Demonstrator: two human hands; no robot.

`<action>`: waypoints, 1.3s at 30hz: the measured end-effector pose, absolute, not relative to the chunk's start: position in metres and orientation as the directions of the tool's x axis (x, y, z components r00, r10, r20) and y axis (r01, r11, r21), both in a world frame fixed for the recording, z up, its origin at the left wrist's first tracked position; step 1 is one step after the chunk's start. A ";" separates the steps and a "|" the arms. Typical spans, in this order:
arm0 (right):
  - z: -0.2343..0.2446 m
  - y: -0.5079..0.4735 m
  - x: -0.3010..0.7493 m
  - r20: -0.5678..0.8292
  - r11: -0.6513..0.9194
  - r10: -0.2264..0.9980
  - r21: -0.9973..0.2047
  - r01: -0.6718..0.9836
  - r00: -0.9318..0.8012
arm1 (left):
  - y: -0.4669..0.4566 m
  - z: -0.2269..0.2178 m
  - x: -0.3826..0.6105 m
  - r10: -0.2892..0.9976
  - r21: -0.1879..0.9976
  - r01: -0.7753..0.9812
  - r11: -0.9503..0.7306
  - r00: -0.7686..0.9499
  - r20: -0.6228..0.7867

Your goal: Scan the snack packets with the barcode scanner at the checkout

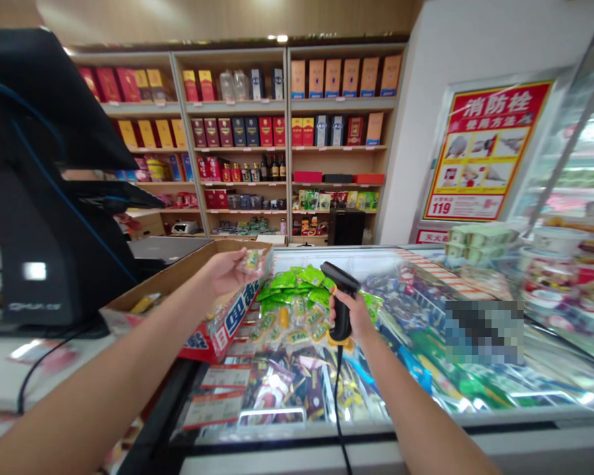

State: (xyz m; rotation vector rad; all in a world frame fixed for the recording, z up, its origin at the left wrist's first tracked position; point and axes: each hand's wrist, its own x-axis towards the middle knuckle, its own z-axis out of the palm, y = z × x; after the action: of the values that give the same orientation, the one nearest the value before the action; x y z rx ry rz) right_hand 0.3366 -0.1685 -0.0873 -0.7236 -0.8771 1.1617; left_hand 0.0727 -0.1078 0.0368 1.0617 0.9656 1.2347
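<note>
My left hand pinches a small clear-wrapped snack packet with a yellow-green label, held over the edge of an open cardboard box. In my right hand is a black barcode scanner, gripped by its handle with its head pointing up and left. A black cable hangs from the scanner's base. Between my hands, more wrapped snack packets lie on the glass top of a freezer. Bright green snack bags are piled just behind them.
A black checkout terminal stands at the left. Egg cartons and stacked tubs sit at the right of the freezer top. Shelves of boxed goods line the back wall, beside a red and yellow poster.
</note>
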 end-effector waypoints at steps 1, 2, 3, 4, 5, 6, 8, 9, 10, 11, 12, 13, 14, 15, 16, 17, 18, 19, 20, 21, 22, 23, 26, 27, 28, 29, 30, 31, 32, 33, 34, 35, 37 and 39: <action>-0.087 -0.168 0.337 0.196 0.247 0.968 -0.854 -0.458 0.155 | -0.116 0.030 0.087 0.985 0.939 -0.322 0.121 0.156 -0.074; -0.088 -0.168 0.337 0.188 0.239 0.970 -0.857 -0.456 0.156 | -0.123 0.020 0.099 0.969 0.898 -0.388 0.208 0.205 -0.135; -0.088 -0.168 0.337 0.177 0.229 0.972 -0.860 -0.457 0.154 | -0.128 0.009 0.111 0.948 0.853 -0.435 0.287 0.256 -0.188; -0.087 -0.168 0.337 0.165 0.217 0.975 -0.862 -0.458 0.151 | -0.131 -0.003 0.121 0.939 0.823 -0.470 0.318 0.277 -0.204; -0.087 -0.168 0.337 0.155 0.207 0.977 -0.864 -0.459 0.150 | -0.133 -0.016 0.129 0.937 0.811 -0.489 0.321 0.288 -0.198; -0.087 -0.169 0.338 0.148 0.201 0.978 -0.866 -0.458 0.148 | -0.133 -0.029 0.136 0.944 0.817 -0.497 0.293 0.285 -0.166; -0.085 -0.170 0.338 0.150 0.194 0.980 -0.875 -0.445 0.132 | -0.129 -0.054 0.145 0.973 0.868 -0.474 0.147 0.225 -0.042; -0.085 -0.171 0.338 0.157 0.188 0.982 -0.883 -0.430 0.107 | -0.126 -0.065 0.147 0.984 0.895 -0.444 0.046 0.177 0.037; -0.084 -0.172 0.338 0.169 0.181 0.983 -0.895 -0.408 0.067 | -0.123 -0.075 0.148 0.984 0.913 -0.405 -0.053 0.134 0.117; -0.083 -0.174 0.338 0.182 0.174 0.983 -0.909 -0.378 0.016 | -0.119 -0.083 0.148 0.977 0.922 -0.363 -0.137 0.105 0.186; -0.083 -0.175 0.338 0.196 0.172 0.980 -0.923 -0.343 -0.037 | -0.116 -0.089 0.147 0.966 0.925 -0.323 -0.198 0.094 0.240; -0.082 -0.176 0.337 0.209 0.174 0.974 -0.936 -0.306 -0.085 | -0.113 -0.094 0.146 0.955 0.925 -0.292 -0.242 0.096 0.281; -0.082 -0.177 0.337 0.220 0.180 0.968 -0.946 -0.270 -0.124 | -0.110 -0.097 0.144 0.944 0.923 -0.271 -0.274 0.109 0.312; -0.083 -0.178 0.336 0.228 0.188 0.961 -0.953 -0.240 -0.153 | -0.109 -0.100 0.143 0.933 0.920 -0.256 -0.298 0.124 0.337; -0.083 -0.179 0.335 0.233 0.194 0.957 -0.957 -0.215 -0.174 | -0.107 -0.102 0.142 0.925 0.916 -0.245 -0.317 0.134 0.356; -0.084 -0.179 0.334 0.232 0.195 0.954 -0.961 -0.194 -0.190 | -0.107 -0.103 0.141 0.918 0.914 -0.237 -0.329 0.145 0.368; -0.084 -0.179 0.333 0.230 0.196 0.952 -0.965 -0.175 -0.204 | -0.106 -0.104 0.141 0.914 0.914 -0.232 -0.333 0.160 0.373; -0.084 -0.179 0.332 0.228 0.197 0.950 -0.968 -0.157 -0.214 | -0.106 -0.105 0.141 0.912 0.916 -0.230 -0.329 0.175 0.371; -0.084 -0.179 0.331 0.227 0.200 0.948 -0.970 -0.140 -0.221 | -0.106 -0.106 0.142 0.912 0.919 -0.230 -0.320 0.186 0.365; -0.084 -0.179 0.330 0.227 0.203 0.947 -0.971 -0.123 -0.227 | -0.106 -0.108 0.142 0.914 0.922 -0.232 -0.311 0.194 0.357; -0.085 -0.179 0.330 0.226 0.206 0.946 -0.973 -0.108 -0.232 | -0.105 -0.109 0.142 0.915 0.923 -0.237 -0.303 0.198 0.351; -0.085 -0.179 0.330 0.224 0.208 0.946 -0.974 -0.092 -0.234 | -0.105 -0.110 0.143 0.916 0.924 -0.242 -0.298 0.200 0.348; -0.086 -0.177 0.330 0.213 0.207 0.948 -0.977 -0.050 -0.236 | -0.104 -0.113 0.143 0.918 0.925 -0.240 -0.294 0.198 0.344; -0.087 -0.176 0.331 0.208 0.203 0.948 -0.978 -0.043 -0.240 | -0.104 -0.113 0.143 0.918 0.925 -0.237 -0.297 0.197 0.345; -0.088 -0.176 0.331 0.203 0.200 0.948 -0.979 -0.040 -0.246 | -0.104 -0.113 0.142 0.918 0.926 -0.233 -0.299 0.194 0.345; -0.088 -0.175 0.332 0.200 0.196 0.947 -0.980 -0.040 -0.252 | -0.103 -0.114 0.142 0.918 0.926 -0.228 -0.301 0.192 0.346; -0.088 -0.175 0.332 0.196 0.192 0.947 -0.981 -0.043 -0.256 | -0.103 -0.114 0.142 0.919 0.926 -0.224 -0.304 0.189 0.347; -0.088 -0.175 0.332 0.194 0.188 0.947 -0.981 -0.046 -0.256 | -0.103 -0.114 0.142 0.918 0.926 -0.223 -0.306 0.188 0.349; -0.088 -0.175 0.332 0.193 0.186 0.949 -0.981 -0.051 -0.250 | -0.103 -0.115 0.142 0.918 0.926 -0.221 -0.307 0.187 0.349; -0.088 -0.176 0.332 0.195 0.186 0.951 -0.981 -0.061 -0.240 | -0.102 -0.115 0.141 0.918 0.927 -0.219 -0.306 0.189 0.347; -0.087 -0.176 0.331 0.199 0.186 0.954 -0.980 -0.078 -0.225 | -0.102 -0.116 0.141 0.918 0.927 -0.219 -0.304 0.192 0.347; -0.086 -0.177 0.331 0.206 0.189 0.957 -0.977 -0.099 -0.206 | -0.101 -0.116 0.141 0.917 0.927 -0.217 -0.307 0.192 0.349; -0.085 -0.178 0.330 0.218 0.195 0.964 -0.969 -0.155 -0.152 | -0.101 -0.117 0.141 0.911 0.923 -0.191 -0.334 0.184 0.368; -0.083 -0.178 0.331 0.214 0.191 0.973 -0.955 -0.226 -0.082 | -0.102 -0.115 0.141 0.903 0.916 -0.125 -0.382 0.161 0.398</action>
State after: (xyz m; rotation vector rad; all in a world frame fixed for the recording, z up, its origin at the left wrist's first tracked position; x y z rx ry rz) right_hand 0.3310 -0.1777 -0.0830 -0.8471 -1.2117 1.2268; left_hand 0.1414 -0.1021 -0.1151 1.5053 0.7855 1.3911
